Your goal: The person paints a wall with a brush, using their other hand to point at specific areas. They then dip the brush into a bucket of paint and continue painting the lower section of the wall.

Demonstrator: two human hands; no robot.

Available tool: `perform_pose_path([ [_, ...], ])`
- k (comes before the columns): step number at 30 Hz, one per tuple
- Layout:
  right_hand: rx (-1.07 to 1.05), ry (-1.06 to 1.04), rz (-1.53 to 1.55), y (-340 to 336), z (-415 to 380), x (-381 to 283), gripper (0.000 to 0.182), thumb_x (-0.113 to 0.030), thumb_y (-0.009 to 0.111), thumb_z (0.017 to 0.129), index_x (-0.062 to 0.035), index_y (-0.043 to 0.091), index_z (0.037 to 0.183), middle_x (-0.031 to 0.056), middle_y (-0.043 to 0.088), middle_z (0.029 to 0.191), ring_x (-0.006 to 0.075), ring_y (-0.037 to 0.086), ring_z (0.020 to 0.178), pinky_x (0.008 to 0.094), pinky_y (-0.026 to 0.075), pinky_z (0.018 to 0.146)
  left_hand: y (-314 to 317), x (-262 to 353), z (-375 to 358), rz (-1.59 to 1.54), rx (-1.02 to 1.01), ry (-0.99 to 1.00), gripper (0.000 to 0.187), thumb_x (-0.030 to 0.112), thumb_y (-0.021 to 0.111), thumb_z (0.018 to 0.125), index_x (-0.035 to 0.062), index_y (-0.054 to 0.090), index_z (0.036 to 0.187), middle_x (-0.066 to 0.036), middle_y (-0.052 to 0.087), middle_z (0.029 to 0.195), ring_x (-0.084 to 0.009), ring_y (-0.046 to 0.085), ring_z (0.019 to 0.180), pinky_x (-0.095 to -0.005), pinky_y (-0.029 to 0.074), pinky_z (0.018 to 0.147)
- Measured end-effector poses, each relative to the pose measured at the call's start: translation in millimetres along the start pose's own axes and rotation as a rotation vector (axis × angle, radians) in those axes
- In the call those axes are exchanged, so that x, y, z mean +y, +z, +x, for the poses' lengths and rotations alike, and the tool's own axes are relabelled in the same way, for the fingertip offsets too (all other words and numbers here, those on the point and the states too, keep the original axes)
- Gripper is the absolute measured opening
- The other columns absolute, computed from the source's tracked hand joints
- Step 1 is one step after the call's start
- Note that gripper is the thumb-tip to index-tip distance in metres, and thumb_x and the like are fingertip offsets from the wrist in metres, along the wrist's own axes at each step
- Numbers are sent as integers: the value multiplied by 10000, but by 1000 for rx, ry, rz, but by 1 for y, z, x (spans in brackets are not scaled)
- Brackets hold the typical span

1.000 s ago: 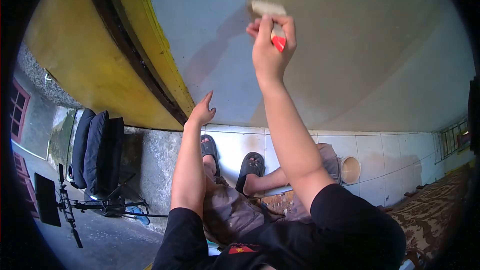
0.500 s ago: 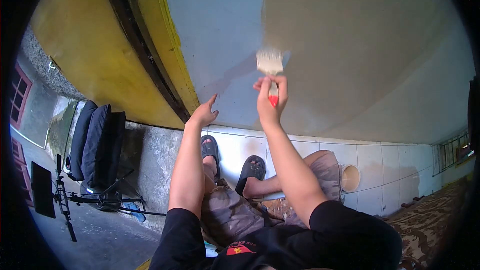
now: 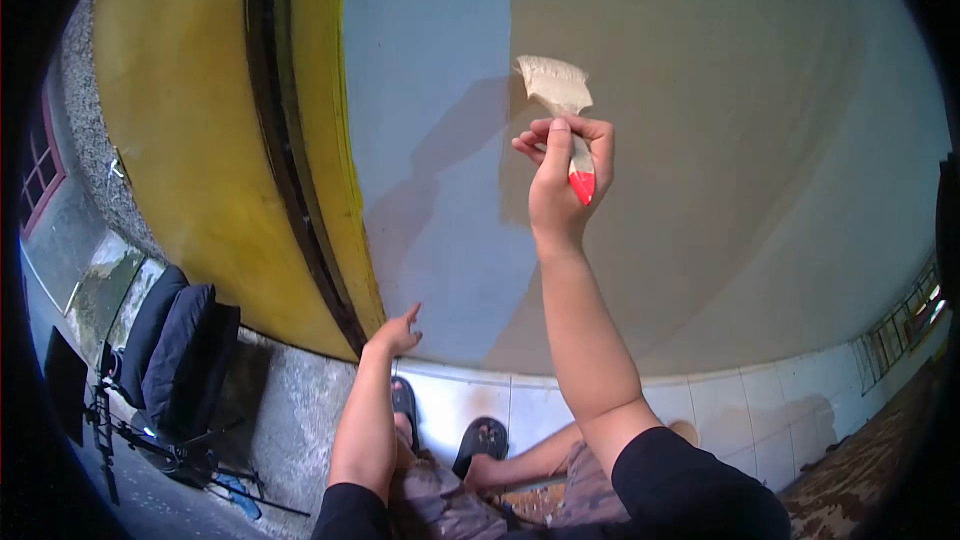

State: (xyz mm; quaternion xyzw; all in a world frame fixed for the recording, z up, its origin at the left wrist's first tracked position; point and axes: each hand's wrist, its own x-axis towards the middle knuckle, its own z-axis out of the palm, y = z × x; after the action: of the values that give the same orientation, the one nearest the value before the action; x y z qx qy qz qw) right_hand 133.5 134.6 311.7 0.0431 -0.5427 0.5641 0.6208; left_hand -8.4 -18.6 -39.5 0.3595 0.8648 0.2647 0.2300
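Fingers curled tight round the handle, that was the right hand (image 3: 560, 185), raised high and gripping the paintbrush (image 3: 562, 120) with its red handle tip poking out below the knuckles. The bristles, loaded with beige paint, pressed flat against the wall (image 3: 700, 140) right at the edge where the beige coat met the pale blue patch (image 3: 430, 140). Lower down, the left hand (image 3: 395, 335) had its fingers loosely spread, holding nothing, the fingertips resting near the foot of the blue patch, just beside the yellow frame (image 3: 320, 140) with its dark strip. Beneath the arms the person sat with legs stretched out, dark sandals (image 3: 485, 440) against the white tiled base (image 3: 730, 410). Off to the left, dark cushions (image 3: 175, 350) leaned by a grey kerb, a tripod (image 3: 130, 435) beside them.
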Motion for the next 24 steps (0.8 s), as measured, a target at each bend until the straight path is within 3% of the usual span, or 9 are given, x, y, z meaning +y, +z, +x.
perform_pose_path([
  [2,-47,-207,-18,10,23,-2,69,-88,511,919,-27,479,908,69,600,771,139,608,645,286,545,606,2,0,-2,2,-28,4,796,202,599,814,184,173,1486,-176,525,1313,-352,508,1193,-387,404,1019],
  [5,-90,-263,-215,4,32,11,62,-92,513,924,-43,487,894,43,604,709,118,593,628,268,496,568,5,-6,1,6,-37,17,792,205,588,814,194,170,1486,-173,516,1325,-347,506,1196,-388,404,1024],
  [6,-87,-214,-233,-5,23,19,72,-98,519,923,-55,492,872,27,595,658,104,575,606,260,456,545,3,-3,0,20,-37,12,790,201,583,811,200,171,1486,-171,512,1328,-342,505,1200,-390,409,1023],
  [11,-21,145,-322,-70,-93,57,103,-103,511,928,-50,472,848,41,590,669,120,584,613,260,472,572,1,-1,-5,-27,-3,-3,799,195,591,803,201,176,1485,-164,520,1323,-343,509,1195,-396,416,1020],
  [14,10,148,-157,-63,-73,36,89,-100,500,933,-50,460,872,60,586,690,140,591,615,271,489,580,4,-7,1,2,-20,5,802,198,593,799,195,178,1485,-162,522,1322,-340,511,1194,-394,415,1021],
  [21,-140,-354,103,69,147,-126,144,-138,503,908,-22,436,855,75,546,662,145,547,558,306,519,533,3,-5,3,22,-59,-7,818,239,611,809,192,156,1488,-141,526,1326,-330,502,1211,-383,413,1017],
  [24,-164,-472,103,112,216,-156,135,-137,496,882,-17,439,863,83,551,662,149,556,552,299,517,531,16,-22,18,29,-63,-5,828,247,615,804,190,154,1489,-137,532,1322,-324,504,1211,-381,413,1018],
])
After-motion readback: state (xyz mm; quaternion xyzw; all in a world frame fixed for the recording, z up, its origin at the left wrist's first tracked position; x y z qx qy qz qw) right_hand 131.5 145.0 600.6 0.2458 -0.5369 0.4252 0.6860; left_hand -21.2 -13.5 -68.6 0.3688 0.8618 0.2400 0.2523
